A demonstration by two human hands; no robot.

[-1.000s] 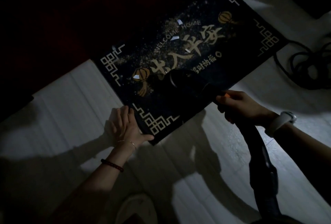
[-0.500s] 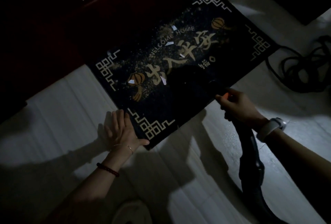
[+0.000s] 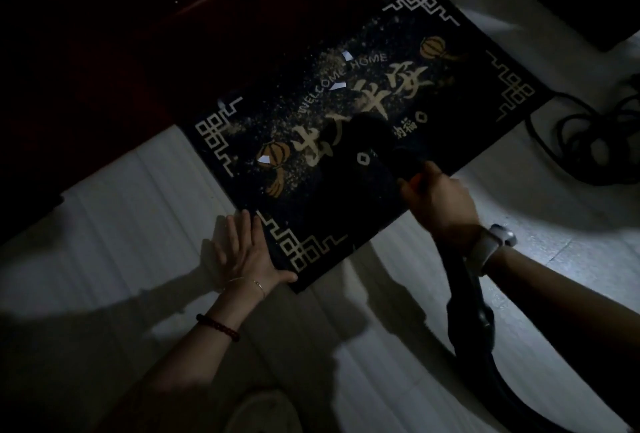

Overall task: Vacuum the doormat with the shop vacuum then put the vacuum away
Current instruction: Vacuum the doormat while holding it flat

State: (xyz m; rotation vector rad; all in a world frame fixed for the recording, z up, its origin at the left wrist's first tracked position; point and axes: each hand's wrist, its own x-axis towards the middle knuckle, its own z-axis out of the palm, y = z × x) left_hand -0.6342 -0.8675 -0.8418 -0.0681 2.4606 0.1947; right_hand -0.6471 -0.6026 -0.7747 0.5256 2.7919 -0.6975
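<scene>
Doormat (image 3: 450, 142) is lying flat on pale floor tiles (image 3: 121, 225), far edge against a dark red threshold (image 3: 207, 34); grit and white scraps (image 3: 337, 86) are still scattered across it. Vacuum nozzle (image 3: 374, 142) is sitting on the mat's middle. Right hand (image 3: 440, 200) is gripping the hose (image 3: 467, 311), fingers curled round, steering. Left hand (image 3: 246, 252) is pressing flat, fingers straight, on the near corner, likely stopping suction lifting it. Cord (image 3: 588, 142) is lying coiled beside.

Bare forearms; left wrist wears a thin bangle (image 3: 257, 284) and beaded bracelet (image 3: 218, 326), right a pale watch (image 3: 490, 246).
</scene>
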